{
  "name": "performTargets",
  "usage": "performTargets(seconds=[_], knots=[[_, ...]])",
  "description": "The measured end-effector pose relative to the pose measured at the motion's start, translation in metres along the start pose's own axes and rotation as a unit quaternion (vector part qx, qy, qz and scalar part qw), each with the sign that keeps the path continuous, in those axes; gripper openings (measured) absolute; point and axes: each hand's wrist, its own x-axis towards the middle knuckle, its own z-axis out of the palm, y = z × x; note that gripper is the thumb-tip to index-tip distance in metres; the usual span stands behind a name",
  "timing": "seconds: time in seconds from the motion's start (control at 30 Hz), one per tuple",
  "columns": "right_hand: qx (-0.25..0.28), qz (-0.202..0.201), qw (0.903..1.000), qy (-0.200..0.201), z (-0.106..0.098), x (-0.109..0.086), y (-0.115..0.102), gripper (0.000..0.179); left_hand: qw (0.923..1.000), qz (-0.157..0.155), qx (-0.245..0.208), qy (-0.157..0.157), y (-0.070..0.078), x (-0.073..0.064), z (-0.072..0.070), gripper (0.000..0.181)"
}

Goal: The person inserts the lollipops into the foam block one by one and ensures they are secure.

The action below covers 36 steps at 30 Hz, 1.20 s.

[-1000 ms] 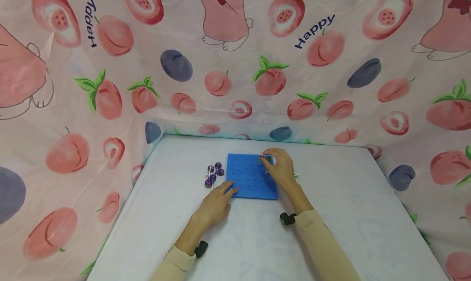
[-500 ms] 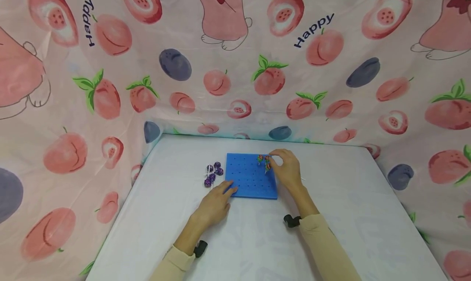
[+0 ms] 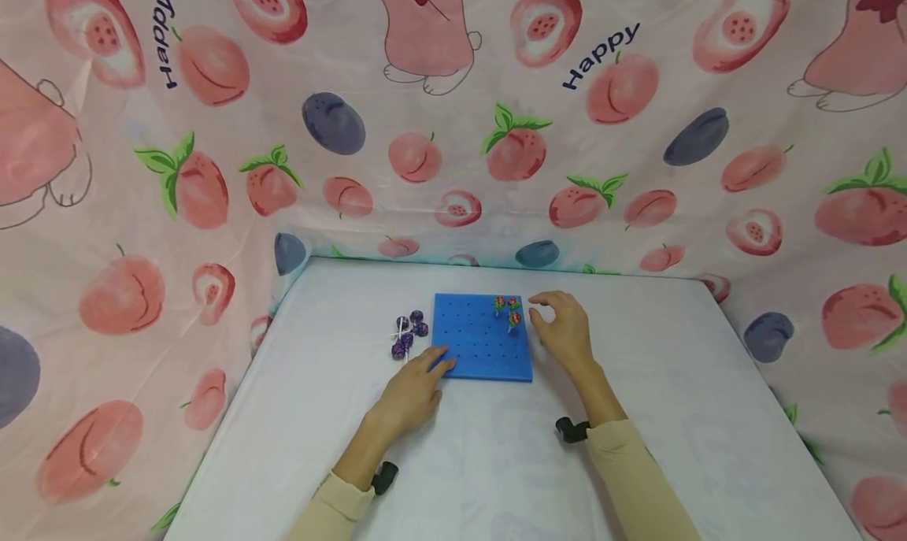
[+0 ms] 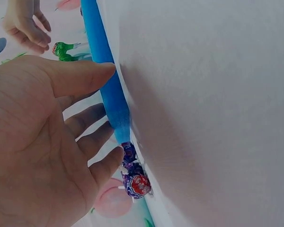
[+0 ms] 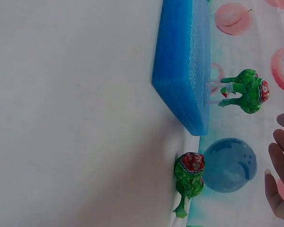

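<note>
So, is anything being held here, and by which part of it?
Nothing is gripped: the right hand is empty beside the blue board; the left hand only touches its near-left corner.

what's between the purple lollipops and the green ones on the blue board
In the head view, a strip of white tabletop, then the holed left part of the board.
</note>
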Motion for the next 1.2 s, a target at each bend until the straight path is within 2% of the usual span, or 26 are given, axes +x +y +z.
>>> performTargets(seconds=[0.13,0.3,0.43,0.7,0.97,1.2], knots=[[-0.007,0.004,0.9998,-0.020,-0.004,-0.004,0.002,0.020,1.0000,-0.001,0.002,-0.003,0.000,0.000,-0.001,0.056],[-0.016,0.021,0.9973,-0.069,-0.011,-0.007,0.003,0.022,1.0000,-0.001,0.000,-0.002,0.000,0.000,0.000,0.056],[-0.034,0.037,0.9924,-0.113,-0.016,-0.010,0.006,0.024,1.0000,0.002,-0.004,0.004,0.000,0.000,-0.001,0.055],[-0.058,0.069,0.9824,-0.164,-0.023,-0.014,0.012,0.027,0.9999,0.003,-0.010,0.004,0.002,0.000,-0.004,0.055],[-0.068,0.098,0.9754,-0.186,-0.020,-0.018,0.018,0.028,0.9999,0.007,-0.011,0.008,0.002,0.000,-0.002,0.055],[-0.070,0.112,0.9736,-0.186,-0.016,-0.022,0.022,0.028,1.0000,0.006,-0.004,0.000,0.001,0.000,-0.002,0.056]])
